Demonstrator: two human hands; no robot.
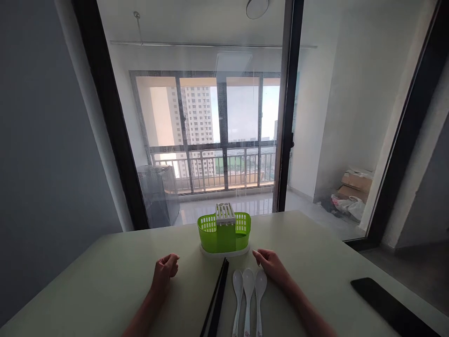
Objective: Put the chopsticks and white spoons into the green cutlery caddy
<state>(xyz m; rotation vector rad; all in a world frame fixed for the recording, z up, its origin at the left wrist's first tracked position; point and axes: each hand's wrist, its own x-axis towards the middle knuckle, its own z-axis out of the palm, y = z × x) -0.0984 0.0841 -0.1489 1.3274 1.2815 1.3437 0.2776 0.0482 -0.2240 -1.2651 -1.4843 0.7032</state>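
My left hand [167, 266] rests on the table left of the chopsticks, its fingers curled into a loose fist with nothing in them. My right hand [268, 260] is likewise closed and bare, just beyond the bowl of the rightmost spoon. Between my forearms lie several black chopsticks [220, 295], slanting away from me. Beside them, three white spoons [248, 279] lie in a row, bowls pointing away. Behind stands a green utensil basket [207, 242] with pierced sides, a white base and a white slotted piece [225, 214] across its middle. Neither hand touches the basket.
The pale table [115, 267] ends at a dark-framed glass door [288, 112]. A long black object [389, 304] lies at the table's right side. Past the door are a balcony, a dark covered shape [159, 192] and cardboard boxes with bags [352, 196].
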